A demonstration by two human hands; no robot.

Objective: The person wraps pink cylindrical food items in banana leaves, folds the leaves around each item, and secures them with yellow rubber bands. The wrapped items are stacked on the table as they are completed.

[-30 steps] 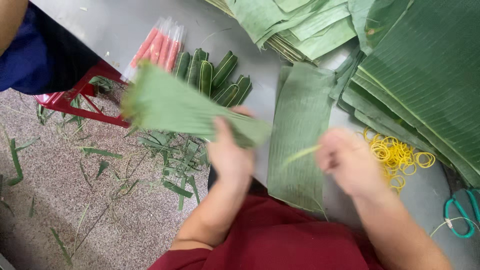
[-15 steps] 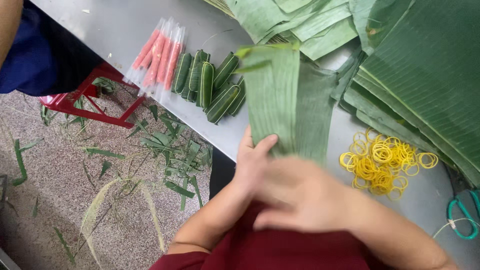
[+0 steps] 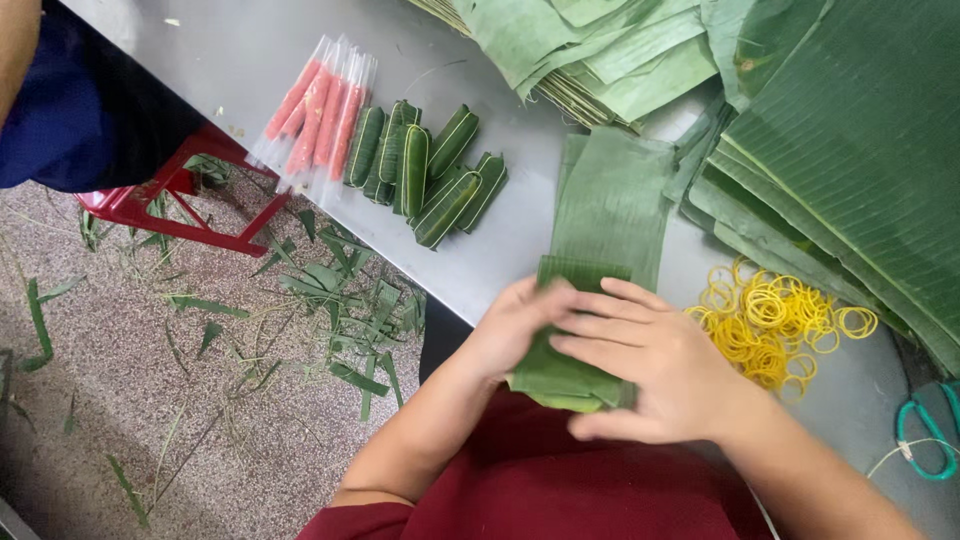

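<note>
1. The right hand [image 3: 655, 365] lies flat, fingers spread, pressing on a folded banana leaf strip [image 3: 565, 350] at the near edge of the grey worktop [image 3: 240, 60].
2. The left hand [image 3: 515, 325] grips the same strip from its left side, fingers curled around the folded end.
3. The strip's far part lies flat on the worktop, running away from the hands.
4. Just right of the hands sits a loose pile of yellow rubber bands [image 3: 770, 320]; teal scissors [image 3: 930, 430] lie further right at the edge.
5. Further off, left of the strip, a cluster of small leaf-wrapped rolls [image 3: 430, 170] touches a row of pink sticks in clear wrappers [image 3: 320, 110].
6. Farthest, stacks of cut leaves [image 3: 850, 130] cover the worktop.
7. Leaf scraps [image 3: 330, 300] litter the floor beside a red stool [image 3: 170, 205].
</note>
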